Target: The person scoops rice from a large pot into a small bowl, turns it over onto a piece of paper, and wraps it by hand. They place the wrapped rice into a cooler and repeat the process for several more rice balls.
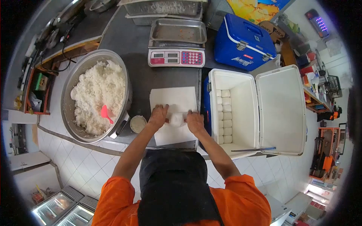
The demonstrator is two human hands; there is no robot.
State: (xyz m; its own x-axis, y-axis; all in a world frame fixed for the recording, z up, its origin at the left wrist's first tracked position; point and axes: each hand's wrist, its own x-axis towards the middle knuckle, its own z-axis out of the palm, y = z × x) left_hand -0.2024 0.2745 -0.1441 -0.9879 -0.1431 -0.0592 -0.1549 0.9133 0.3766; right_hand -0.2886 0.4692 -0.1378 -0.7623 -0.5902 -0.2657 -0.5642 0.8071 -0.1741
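Observation:
A white wrapped bundle (pixel 176 119) lies on a stack of white sheets (pixel 173 135) on the dark counter. My left hand (pixel 159 115) is at the bundle's left side, its fingers closed on the wrapping. On the right side my right hand (pixel 194 121) has its fingers closed on the wrapping too. Left of the sheets stands a large metal pot (pixel 66 109) of white rice (pixel 98 94) with a pink scoop (pixel 106 113) in it. A small round container (pixel 138 124) is near my left wrist. White wrapped pieces (pixel 227 116) line the left side of an open cooler (pixel 241 72).
Behind the sheets is a digital scale (pixel 176 57) bearing a metal tray (pixel 178 31). A closed blue cooler (pixel 245 43) stands at the back right. The open cooler's lid (pixel 281 109) extends to the right. More metal trays (pixel 162 8) sit at the back.

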